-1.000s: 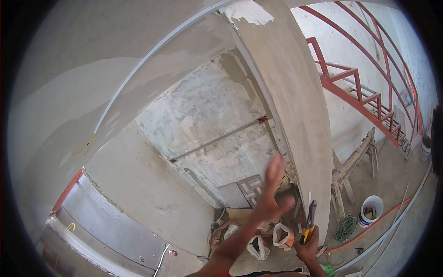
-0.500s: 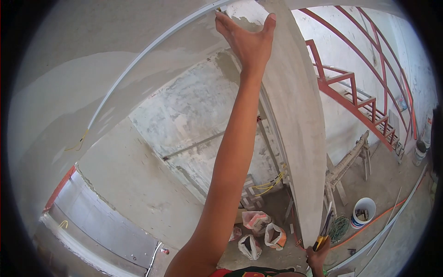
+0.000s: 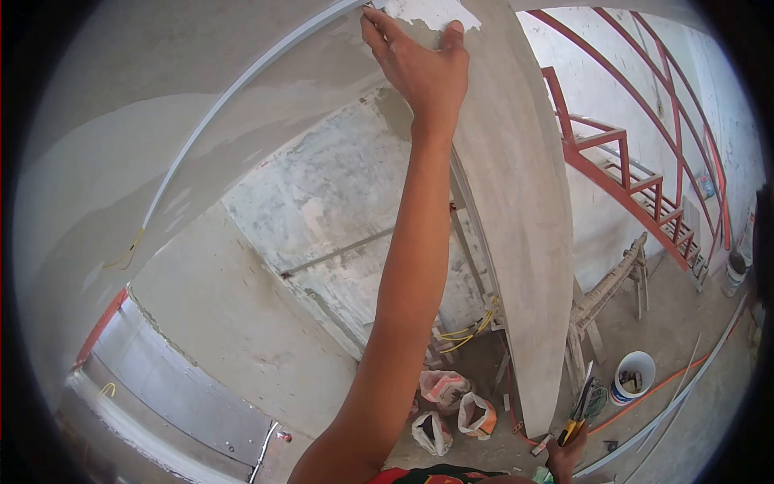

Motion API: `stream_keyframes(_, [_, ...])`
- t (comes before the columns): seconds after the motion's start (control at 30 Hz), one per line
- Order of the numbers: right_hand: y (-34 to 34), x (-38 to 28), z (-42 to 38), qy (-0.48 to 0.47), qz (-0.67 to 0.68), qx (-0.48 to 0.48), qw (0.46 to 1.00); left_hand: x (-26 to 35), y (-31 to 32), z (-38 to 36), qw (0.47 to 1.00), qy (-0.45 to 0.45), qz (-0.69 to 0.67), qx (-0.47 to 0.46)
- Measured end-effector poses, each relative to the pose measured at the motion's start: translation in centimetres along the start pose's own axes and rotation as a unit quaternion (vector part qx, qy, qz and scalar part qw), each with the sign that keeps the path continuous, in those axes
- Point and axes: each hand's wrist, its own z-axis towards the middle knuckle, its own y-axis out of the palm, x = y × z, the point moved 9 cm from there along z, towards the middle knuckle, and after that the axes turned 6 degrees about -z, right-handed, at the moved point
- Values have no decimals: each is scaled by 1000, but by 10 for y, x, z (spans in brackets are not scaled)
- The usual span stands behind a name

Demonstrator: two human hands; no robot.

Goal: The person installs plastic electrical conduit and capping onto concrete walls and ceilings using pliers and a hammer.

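My left hand (image 3: 419, 73) reaches up to the ceiling, its back toward me. Its fingertips are right at the upper end of a pale conduit (image 3: 242, 79), and the thumb lies spread apart near a white patch (image 3: 431, 11) on the ceiling beam. The conduit runs down along the grey ceiling, with yellow wire (image 3: 133, 248) coming out of its lower end. Low on the right, my right hand (image 3: 567, 453) is closed around a tool with a yellow-and-black handle (image 3: 572, 427). Long, thin parts point up from it, too small to make out.
Open sacks (image 3: 476, 416) and a white bucket (image 3: 633, 379) with things inside stand on the floor below. A wooden trestle (image 3: 609, 282) and a red metal stair frame (image 3: 617, 194) are at the right. Yellow wires (image 3: 468, 332) hang beside the beam (image 3: 524, 226).
My left hand has shifted slightly left along with the whole view. The right hand and its tool appear slightly farther right and lower.
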Motion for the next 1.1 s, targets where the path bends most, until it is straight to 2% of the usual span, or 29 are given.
stream_keyframes(0.07, [5,-6,1,-5,-2,-10,1000,2,-3,1,1000,-14,-13,12])
stream_keyframes(0.17, [7,-14,2,-9,-9,-27,1000,-4,11,1,980,-39,-172,-90])
stream_keyframes(0.23, [8,-15,3,-42,15,1,999,-3,12,0,983,-46,-152,-95])
stream_keyframes(0.3, [6,40,13,-104,-75,-7,992,-2,12,-1,983,-52,-146,-100])
stream_keyframes(0.33, [8,37,14,-136,-120,-10,983,-2,13,-1,982,-54,-149,-101])
stream_keyframes(0.43, [1,45,5,-89,17,15,996,-4,13,0,982,-54,-144,-106])
stream_keyframes(0.47, [-2,46,6,-112,-4,21,993,-4,14,-1,983,-52,-140,-109])
stream_keyframes(0.67, [-18,45,3,-60,0,28,998,-11,14,-3,979,-75,-153,-116])
stream_keyframes(0.77, [-24,52,1,-40,-17,30,999,-17,16,0,962,-92,-223,-127])
stream_keyframes(0.87, [-26,63,2,-16,-21,33,999,-10,14,-1,921,-155,-329,-138])
stream_keyframes(0.97, [-28,70,0,19,-60,29,998,-51,11,3,890,-221,-397,-29])
stream_keyframes(1.0, [-27,78,1,40,-84,10,996,-57,10,3,890,-229,-395,-19])
stream_keyframes(1.1, [-25,85,-1,11,-56,40,998,-53,7,11,891,-238,-386,2])
